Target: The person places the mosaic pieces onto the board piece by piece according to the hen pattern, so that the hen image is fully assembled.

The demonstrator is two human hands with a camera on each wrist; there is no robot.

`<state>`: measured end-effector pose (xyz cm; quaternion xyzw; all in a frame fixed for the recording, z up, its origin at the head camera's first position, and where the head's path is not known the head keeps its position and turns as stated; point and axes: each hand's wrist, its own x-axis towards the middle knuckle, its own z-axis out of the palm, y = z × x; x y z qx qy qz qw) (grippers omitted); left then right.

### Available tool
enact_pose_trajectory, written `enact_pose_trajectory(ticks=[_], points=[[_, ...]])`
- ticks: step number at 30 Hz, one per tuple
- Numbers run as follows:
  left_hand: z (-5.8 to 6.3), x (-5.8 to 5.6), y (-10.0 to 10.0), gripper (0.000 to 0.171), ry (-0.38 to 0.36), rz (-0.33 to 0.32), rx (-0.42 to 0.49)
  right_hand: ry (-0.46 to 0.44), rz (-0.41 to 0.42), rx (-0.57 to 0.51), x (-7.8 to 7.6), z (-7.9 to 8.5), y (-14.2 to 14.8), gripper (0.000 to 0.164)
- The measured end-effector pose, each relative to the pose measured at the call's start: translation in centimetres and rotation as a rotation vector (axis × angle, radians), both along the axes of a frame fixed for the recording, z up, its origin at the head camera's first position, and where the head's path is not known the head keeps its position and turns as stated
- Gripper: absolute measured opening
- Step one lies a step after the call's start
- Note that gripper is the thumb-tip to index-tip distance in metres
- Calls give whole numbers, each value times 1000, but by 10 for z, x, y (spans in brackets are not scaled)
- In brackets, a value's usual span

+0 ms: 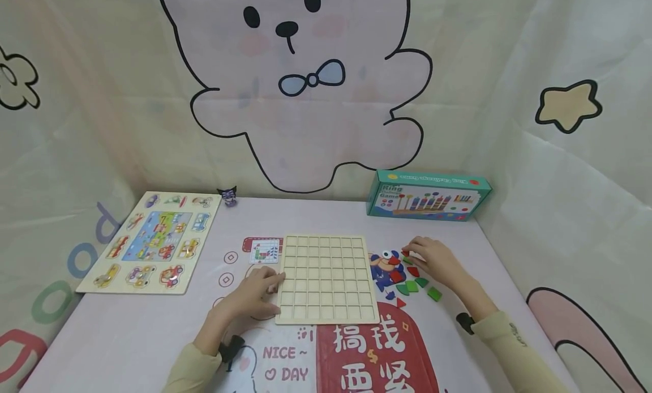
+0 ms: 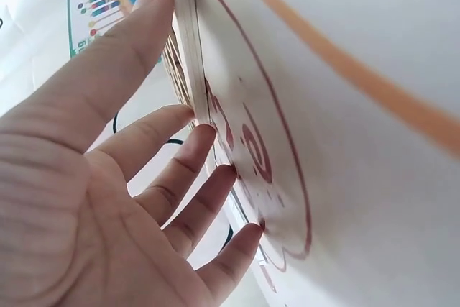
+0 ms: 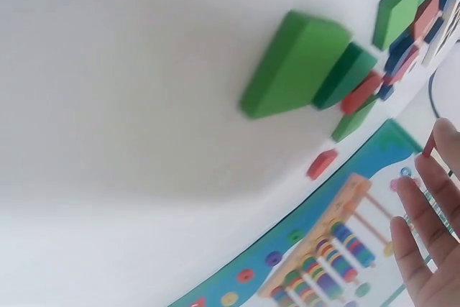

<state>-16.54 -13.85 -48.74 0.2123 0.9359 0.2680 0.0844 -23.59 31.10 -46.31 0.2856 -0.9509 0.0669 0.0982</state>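
Observation:
A pale wooden grid board [image 1: 326, 280] with square cells lies at the middle of the table. My left hand [image 1: 254, 294] touches its left edge; the thumb and fingertips rest along that side, the fingers spread in the left wrist view. Right of the board lie several loose coloured pieces, among them a green block [image 3: 298, 66], a dark green piece [image 3: 345, 75] and a red piece [image 3: 321, 164]. My right hand [image 1: 437, 263] is over the far side of these pieces. Between thumb and forefinger it pinches a small red block [image 3: 429, 144], mostly hidden by the fingertips.
A vehicle puzzle board [image 1: 158, 240] lies at the left, with a small dark figurine [image 1: 229, 196] by its far corner. A teal game box [image 1: 428, 196] stands at the back right. A small pattern card [image 1: 265, 251] is beside the grid board's far left corner.

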Motion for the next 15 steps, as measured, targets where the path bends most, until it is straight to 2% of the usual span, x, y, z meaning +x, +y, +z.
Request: enact_pose_trajectory(ticks=[8, 15], points=[[-6, -3, 1, 76, -2, -1, 0, 8, 4, -11, 3, 5, -19, 28], [-11, -5, -2, 80, 13, 27, -4, 35, 56, -38, 1, 7, -44, 24]])
